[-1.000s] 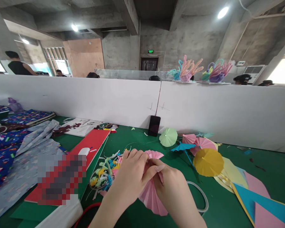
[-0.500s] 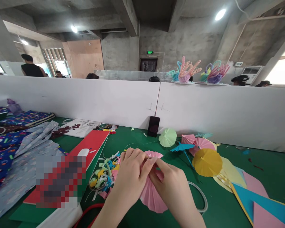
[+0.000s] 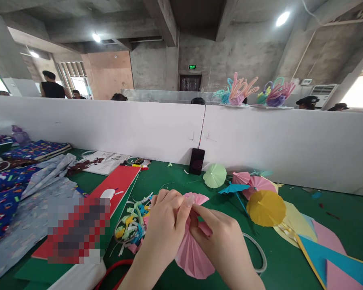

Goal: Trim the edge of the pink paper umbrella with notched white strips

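Note:
Pleated pink paper spreads like a fan below and above my fingers, over the green table. My left hand is closed on its gathered middle, thumb pressed against the bent fingers. From the other side my right hand pinches the same paper between thumb and forefinger. The fingertips of both hands nearly meet, and they hide the centre of the folds. Just beyond lie small paper umbrellas: a light green one, a blue one with a stick, a yellow one and pink ones.
Paper scraps fill a round holder at left, near a red folder and patterned cloth. A phone leans on the white partition. A tape ring and coloured paper sheets lie right.
My right hand has shifted slightly right and down, its fingers drawn a little apart from the left. The pink paper's lower edge hangs slightly lower.

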Motion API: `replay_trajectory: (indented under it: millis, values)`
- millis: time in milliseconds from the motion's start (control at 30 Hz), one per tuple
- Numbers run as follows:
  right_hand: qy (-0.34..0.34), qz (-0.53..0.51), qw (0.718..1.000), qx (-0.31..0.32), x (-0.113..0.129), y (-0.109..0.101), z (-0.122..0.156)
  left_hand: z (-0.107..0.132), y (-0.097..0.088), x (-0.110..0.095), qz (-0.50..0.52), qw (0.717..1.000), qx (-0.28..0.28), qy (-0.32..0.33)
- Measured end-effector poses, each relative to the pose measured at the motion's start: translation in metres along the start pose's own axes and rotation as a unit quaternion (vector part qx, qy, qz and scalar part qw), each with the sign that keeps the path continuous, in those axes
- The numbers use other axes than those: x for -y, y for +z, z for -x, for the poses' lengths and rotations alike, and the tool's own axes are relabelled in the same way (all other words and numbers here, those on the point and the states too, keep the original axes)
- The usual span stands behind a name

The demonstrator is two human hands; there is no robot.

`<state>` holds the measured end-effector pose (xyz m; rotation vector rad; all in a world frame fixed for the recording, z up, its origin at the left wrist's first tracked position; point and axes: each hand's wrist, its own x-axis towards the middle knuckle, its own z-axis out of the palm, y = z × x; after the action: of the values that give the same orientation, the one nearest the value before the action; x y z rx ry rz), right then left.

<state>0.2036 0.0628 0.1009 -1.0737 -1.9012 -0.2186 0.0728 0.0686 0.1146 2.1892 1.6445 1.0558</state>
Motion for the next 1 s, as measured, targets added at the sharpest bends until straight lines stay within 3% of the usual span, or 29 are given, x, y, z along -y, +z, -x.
replay_trajectory:
  millis: [233,633,900,1000]
  values:
    - [-0.018,-0.002,1.000,-0.003,0.002,-0.001,-0.003,0.000,-0.003,-0.003,0.001,1.000,-0.006,-0.018]
    - [0.030,-0.052,0.997,0.054,0.001,-0.004,0.002,0.005,-0.008,-0.001,0.043,0.999,0.011,-0.021]
    - [0.154,-0.187,0.966,0.093,-0.004,-0.024,-0.002,0.000,-0.021,0.009,0.099,0.992,-0.065,-0.038]
    - [0.192,-0.221,0.948,0.126,-0.007,-0.027,-0.003,0.001,-0.028,0.009,0.111,0.990,-0.061,-0.059]
